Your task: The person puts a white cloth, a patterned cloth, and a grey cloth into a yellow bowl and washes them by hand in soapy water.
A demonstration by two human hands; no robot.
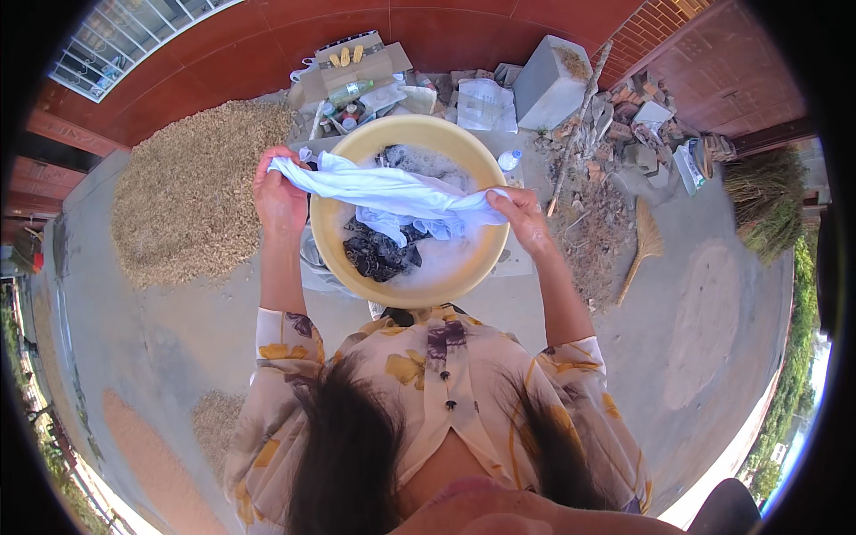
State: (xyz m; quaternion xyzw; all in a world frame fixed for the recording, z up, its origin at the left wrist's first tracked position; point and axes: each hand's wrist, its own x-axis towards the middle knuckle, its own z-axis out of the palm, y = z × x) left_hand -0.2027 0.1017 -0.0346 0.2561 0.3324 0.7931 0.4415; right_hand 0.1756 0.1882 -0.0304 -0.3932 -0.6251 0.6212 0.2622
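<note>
A wet white cloth garment (383, 189) is stretched sideways between my two hands, above a large yellow basin (328, 230). My left hand (279, 192) is closed on its left end, just past the basin's left rim. My right hand (522, 217) pinches the other end near the right rim. Part of the cloth hangs down toward the suds. In the basin lie a dark patterned garment (379, 254) and foamy water (446, 259). The cloth hides the middle of the basin.
A small white bottle with a blue cap (509, 160) stands right of the basin. Behind are a cardboard box (357, 67) with corn cobs and a pale block (551, 85). A grain-like heap (192, 192) lies left; rubble (642, 120) and a broom (644, 241) lie right.
</note>
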